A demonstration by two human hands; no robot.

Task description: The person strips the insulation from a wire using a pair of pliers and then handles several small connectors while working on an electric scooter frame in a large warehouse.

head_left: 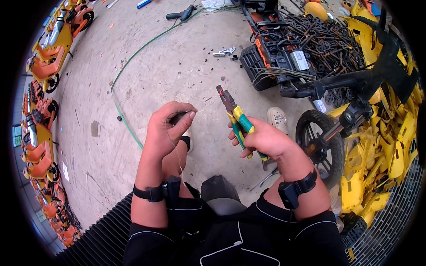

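My left hand (171, 126) pinches a thin, light wire (199, 111) between thumb and index finger; the strand hangs down past the wrist. Right of it, my right hand (262, 139) grips pliers (242, 119) with green and yellow handles, jaws pointing up and away from me. A small red strand shows at the jaws, too small to make out clearly. The two hands are apart, over the concrete floor (146, 75). Black devices are strapped to both forearms. A beige clog (277, 117) shows behind my right hand.
Dark machinery with a black wheel (319, 173) stands at right, beside rusty metal parts (324, 44) and yellow plastic panels (399, 146). Orange-yellow scooters (46, 66) line the left. A cordless drill (177, 15), green hose (126, 62) and small fittings (224, 52) lie on the floor.
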